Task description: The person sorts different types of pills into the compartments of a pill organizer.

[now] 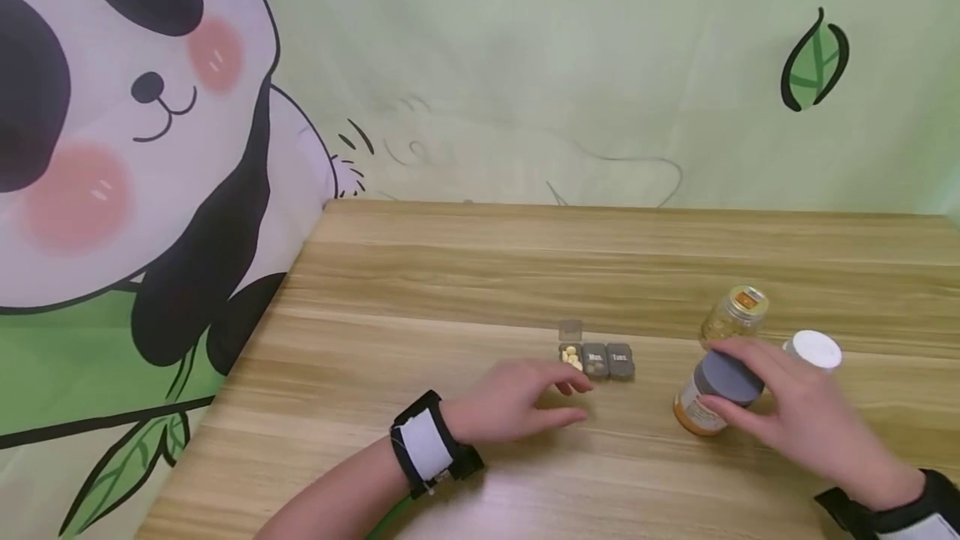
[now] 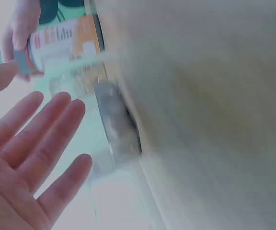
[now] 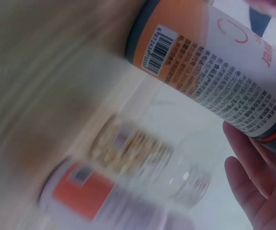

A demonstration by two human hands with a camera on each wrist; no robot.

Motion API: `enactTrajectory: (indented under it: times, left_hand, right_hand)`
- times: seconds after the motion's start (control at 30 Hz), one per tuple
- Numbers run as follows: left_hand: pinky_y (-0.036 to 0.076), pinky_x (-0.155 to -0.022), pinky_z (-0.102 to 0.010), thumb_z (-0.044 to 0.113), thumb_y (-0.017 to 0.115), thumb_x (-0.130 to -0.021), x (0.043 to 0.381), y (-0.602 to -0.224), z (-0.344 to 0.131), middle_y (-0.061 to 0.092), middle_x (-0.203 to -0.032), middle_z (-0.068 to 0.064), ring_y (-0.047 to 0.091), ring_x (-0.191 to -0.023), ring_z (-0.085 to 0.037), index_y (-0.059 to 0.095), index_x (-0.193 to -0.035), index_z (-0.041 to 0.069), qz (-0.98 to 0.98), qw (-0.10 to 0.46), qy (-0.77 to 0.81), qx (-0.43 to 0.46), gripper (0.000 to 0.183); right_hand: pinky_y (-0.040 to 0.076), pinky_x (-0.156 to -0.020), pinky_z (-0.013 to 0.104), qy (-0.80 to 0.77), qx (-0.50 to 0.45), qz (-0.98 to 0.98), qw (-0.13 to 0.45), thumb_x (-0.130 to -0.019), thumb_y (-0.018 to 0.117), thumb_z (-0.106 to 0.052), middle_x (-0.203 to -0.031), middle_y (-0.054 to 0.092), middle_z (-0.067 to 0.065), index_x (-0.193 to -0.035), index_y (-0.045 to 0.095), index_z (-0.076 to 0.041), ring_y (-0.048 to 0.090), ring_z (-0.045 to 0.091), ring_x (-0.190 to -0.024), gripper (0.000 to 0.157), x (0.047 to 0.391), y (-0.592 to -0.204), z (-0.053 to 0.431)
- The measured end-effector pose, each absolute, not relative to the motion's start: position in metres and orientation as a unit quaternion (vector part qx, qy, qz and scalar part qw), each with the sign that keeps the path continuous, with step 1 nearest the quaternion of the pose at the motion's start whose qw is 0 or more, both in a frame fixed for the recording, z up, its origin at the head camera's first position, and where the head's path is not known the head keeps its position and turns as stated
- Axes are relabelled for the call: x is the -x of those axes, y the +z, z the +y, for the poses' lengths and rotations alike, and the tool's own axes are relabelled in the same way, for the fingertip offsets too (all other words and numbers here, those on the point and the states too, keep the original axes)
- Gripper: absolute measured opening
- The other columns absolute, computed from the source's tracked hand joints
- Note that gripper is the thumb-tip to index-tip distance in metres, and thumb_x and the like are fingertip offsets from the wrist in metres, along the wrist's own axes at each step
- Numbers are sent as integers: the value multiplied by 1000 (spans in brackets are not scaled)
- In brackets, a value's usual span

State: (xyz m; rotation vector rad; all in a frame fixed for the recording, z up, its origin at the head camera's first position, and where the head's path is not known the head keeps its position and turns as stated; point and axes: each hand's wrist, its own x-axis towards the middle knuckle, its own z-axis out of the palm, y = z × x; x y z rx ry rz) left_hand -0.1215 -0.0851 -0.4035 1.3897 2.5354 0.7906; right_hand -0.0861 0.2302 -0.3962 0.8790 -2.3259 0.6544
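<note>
My right hand (image 1: 813, 415) grips a pill bottle (image 1: 703, 412) by its dark grey lid, thumb on one side and fingers on the other. The bottle has an orange and white label, with a barcode and small print in the right wrist view (image 3: 210, 62). To the left, my left hand (image 1: 517, 398) holds nothing; its fingers are spread and loosely extended in the left wrist view. Just beyond those fingertips lies a small grey pill organizer (image 1: 596, 362). Its leftmost compartment has the lid flipped back and contains pale yellow tablets (image 1: 572, 356); the other two lids are down.
Behind the gripped bottle stands a clear jar (image 1: 731, 317) with a gold lid and yellowish contents. A white-capped bottle (image 1: 816, 350), partly hidden by my right hand, is beside it. The wooden table (image 1: 450, 265) ends at a panda-printed backdrop (image 1: 487, 73).
</note>
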Motion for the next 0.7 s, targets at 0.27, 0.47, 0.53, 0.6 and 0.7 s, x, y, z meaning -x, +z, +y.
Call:
enactTrajectory:
  times: [0.27,0.47,0.53,0.6,0.7]
  left_hand:
    - [41,-80,-23,37,52,-91,144,-402,-104,62,-100,8,53,-88,4,60,-107,16,853,36,330,-403,27]
    - [40,-85,-30,37,53,-90,154,-402,-116,61,-103,4,53,-88,0,59,-108,13,858,46,368,-357,31]
    - [40,-85,-32,37,54,-90,157,-403,-119,61,-105,2,54,-89,-1,58,-111,13,861,51,371,-344,32]
    - [41,-84,-34,36,55,-89,159,-405,-120,60,-107,0,54,-90,-2,56,-114,13,862,54,375,-336,34]
    - [41,-83,-33,37,56,-88,163,-407,-118,59,-110,1,54,-91,-3,54,-117,13,866,61,375,-325,38]
  right_hand:
    - [41,-59,17,218,-251,-909,253,-62,80,-24,-101,58,1,-119,53,-10,49,7,-81,64,90,-395,248]
    - [40,-68,25,209,-250,-902,284,-74,70,-43,-111,55,9,-123,51,-6,51,19,-90,64,88,-385,240]
    - [38,-76,26,209,-275,-885,313,-81,60,-51,-114,54,12,-122,52,-4,51,25,-95,63,86,-378,228]
    - [37,-81,27,207,-306,-870,327,-87,49,-53,-117,54,12,-120,54,-3,51,27,-99,60,85,-373,209]
    - [42,-78,30,198,-340,-870,297,-87,52,-47,-116,54,9,-119,54,-4,53,24,-97,54,85,-372,179]
